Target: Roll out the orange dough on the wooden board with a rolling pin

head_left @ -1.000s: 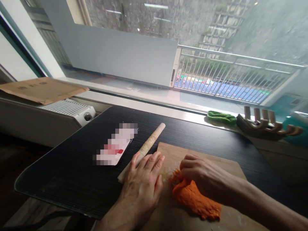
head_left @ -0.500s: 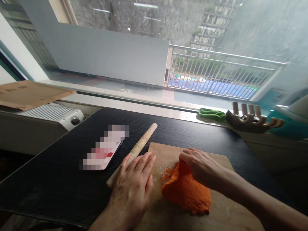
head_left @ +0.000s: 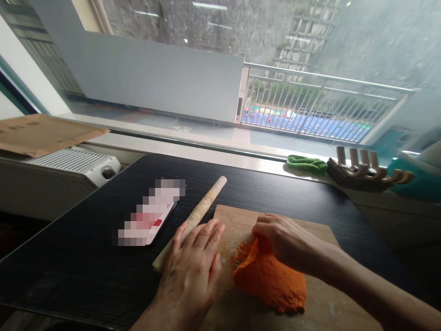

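Note:
A mass of orange dough [head_left: 270,280] lies on a wooden board [head_left: 229,218], with loose orange crumbs along its left side. My right hand [head_left: 277,234] is closed on the dough's upper edge, the fingers curled into it and partly hidden. Flat on the left edge of the board rests my left hand [head_left: 195,262], its fingers stretched out and holding nothing. Just beyond that hand, a pale wooden rolling pin [head_left: 206,202] lies slantwise on the black table, its lower part partly behind the hand.
On the black table [head_left: 86,257], a blurred-out pinkish phone-like object [head_left: 151,216] lies left of the rolling pin. A green cloth [head_left: 306,164] and a rack with curved wooden hooks [head_left: 365,170] sit on the windowsill. A radiator [head_left: 79,163] with cardboard [head_left: 48,133] stands at left.
My right hand has shifted slightly left, drawing the gripped edge of the dough along. The dough's lower part sits a little lower in view. My left hand stays nearly still.

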`<state>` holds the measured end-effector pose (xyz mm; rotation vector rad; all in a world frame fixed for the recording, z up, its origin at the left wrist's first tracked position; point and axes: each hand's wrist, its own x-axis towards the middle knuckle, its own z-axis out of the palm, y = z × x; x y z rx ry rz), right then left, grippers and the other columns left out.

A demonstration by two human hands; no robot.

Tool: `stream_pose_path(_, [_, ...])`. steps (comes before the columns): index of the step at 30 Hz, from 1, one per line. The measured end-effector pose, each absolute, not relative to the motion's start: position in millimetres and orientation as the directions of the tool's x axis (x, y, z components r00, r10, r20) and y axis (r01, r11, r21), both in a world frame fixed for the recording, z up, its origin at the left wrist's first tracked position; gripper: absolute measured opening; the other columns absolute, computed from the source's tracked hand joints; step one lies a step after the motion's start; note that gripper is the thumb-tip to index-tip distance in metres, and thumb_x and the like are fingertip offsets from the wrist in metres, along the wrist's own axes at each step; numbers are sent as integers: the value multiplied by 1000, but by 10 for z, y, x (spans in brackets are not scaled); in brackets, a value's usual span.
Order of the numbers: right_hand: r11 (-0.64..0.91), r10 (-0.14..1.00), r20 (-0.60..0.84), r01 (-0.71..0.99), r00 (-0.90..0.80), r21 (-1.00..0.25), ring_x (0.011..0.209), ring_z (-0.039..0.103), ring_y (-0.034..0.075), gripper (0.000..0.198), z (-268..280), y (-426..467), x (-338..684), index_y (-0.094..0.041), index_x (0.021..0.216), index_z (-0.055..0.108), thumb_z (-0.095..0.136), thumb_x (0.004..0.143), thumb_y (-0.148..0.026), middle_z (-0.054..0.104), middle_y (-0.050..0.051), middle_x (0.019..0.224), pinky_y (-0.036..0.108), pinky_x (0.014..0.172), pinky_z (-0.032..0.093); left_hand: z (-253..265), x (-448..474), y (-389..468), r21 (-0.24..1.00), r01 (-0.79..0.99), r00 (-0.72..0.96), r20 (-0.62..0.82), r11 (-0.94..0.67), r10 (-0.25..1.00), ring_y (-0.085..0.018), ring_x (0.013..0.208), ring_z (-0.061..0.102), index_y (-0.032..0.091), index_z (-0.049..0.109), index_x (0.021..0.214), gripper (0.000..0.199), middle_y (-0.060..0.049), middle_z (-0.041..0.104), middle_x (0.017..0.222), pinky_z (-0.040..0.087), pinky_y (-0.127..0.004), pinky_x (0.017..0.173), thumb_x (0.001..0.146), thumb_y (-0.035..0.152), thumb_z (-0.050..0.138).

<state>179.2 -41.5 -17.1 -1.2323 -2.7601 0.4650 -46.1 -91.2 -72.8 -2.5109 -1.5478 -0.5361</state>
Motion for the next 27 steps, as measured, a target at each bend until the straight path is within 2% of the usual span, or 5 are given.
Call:
stream_pose_path(7, [638, 706, -61, 671, -705, -377, 64, 45, 10, 29, -196, -415, 1821, -17, 63, 52, 39, 67, 9, 54, -2, 66, 21, 59, 32, -731, -455, -908, 70, 887, 395, 394, -456, 830, -25, 116, 51, 22, 46, 131, 47, -5, 53, 133, 24, -52, 105, 85, 19, 40])
stream_pose_path(12, [549, 797, -37, 748, -603, -373, 74, 53, 11, 43, -133, -424, 1958, -21, 92, 64, 41, 69, 7, 62, 1, 93, 21, 65, 37, -738, -448, -910, 109, 888, 374, 393, -446, 840, -23, 116, 51, 23, 47, 131, 46, -3, 53, 133, 23, -50, 105, 85, 20, 39])
stream_pose_path(18, [503, 830, -111, 820, -546, -275, 78, 51, 15, 27, -179, -407, 1926, -18, 76, 63, 49, 68, 4, 61, 2, 77, 24, 68, 38, -745, -473, -898, 61, 883, 409, 387, -465, 827, -25, 116, 50, 22, 45, 133, 50, -5, 52, 134, 24, -51, 105, 83, 20, 40])
stream_pose_path(23, [452, 821, -183, 812, -540, -368, 73, 53, 12, 34, -91, -442, 1960, -20, 78, 63, 40, 71, 4, 62, 0, 79, 22, 64, 36, -748, -471, -888, 38, 883, 418, 388, -468, 821, -24, 115, 51, 22, 45, 132, 49, -4, 52, 134, 24, -50, 104, 84, 21, 40])
stream_pose_path(27, [288, 916, -181, 900, -358, -326, 67, 54, 12, 33, -9, -479, 2199, -20, 82, 64, 39, 73, -2, 63, 0, 78, 23, 60, 35, -760, -474, -885, 28, 882, 421, 404, -471, 812, -24, 115, 51, 22, 45, 132, 48, -4, 52, 134, 24, -50, 103, 84, 21, 40])
